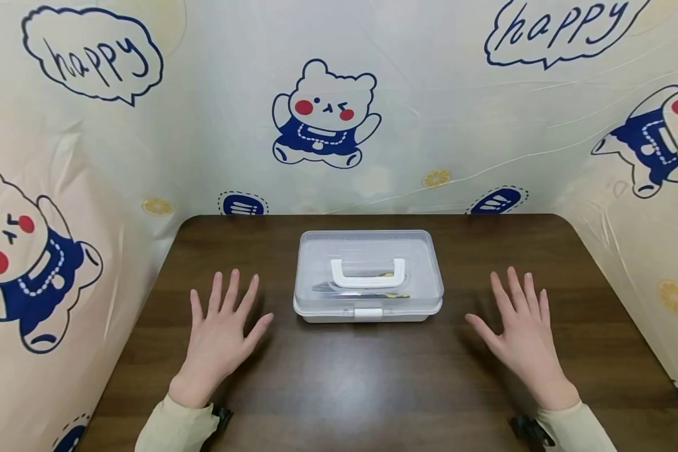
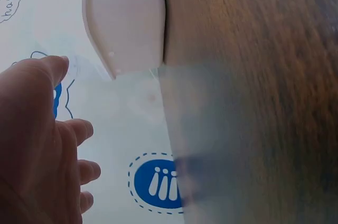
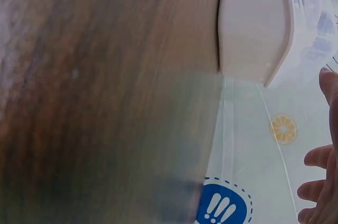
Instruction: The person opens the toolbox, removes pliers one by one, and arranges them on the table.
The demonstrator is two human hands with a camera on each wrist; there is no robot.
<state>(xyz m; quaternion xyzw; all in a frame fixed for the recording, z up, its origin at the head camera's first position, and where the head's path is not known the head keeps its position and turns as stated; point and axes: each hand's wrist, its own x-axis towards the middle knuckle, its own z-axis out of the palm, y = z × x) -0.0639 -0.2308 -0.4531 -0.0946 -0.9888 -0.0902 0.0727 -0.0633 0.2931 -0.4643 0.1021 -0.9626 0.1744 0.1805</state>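
Observation:
A clear-lidded plastic box [image 1: 367,273] with a white base stands toward the back of the table, between the two hands. Its white handle [image 1: 367,281] lies folded on the lid, and a white latch [image 1: 368,313] holds the front. Through the lid show thin items [image 1: 361,293] with yellow and dark parts, too blurred to name. To the left of the box, my left hand [image 1: 220,336] is spread palm down, fingers straight, holding nothing. My right hand [image 1: 522,342] mirrors it on the other side, also spread and apart from the box. Both wrist views show the box's pale side [image 2: 127,23].
The dark brown wooden table [image 1: 339,389] has rounded back corners. A patterned curtain [image 1: 215,125] with bears and "happy" bubbles hangs behind it and along both sides. Pale sleeves [image 1: 175,428] and dark wrist straps [image 1: 528,432] cover my wrists.

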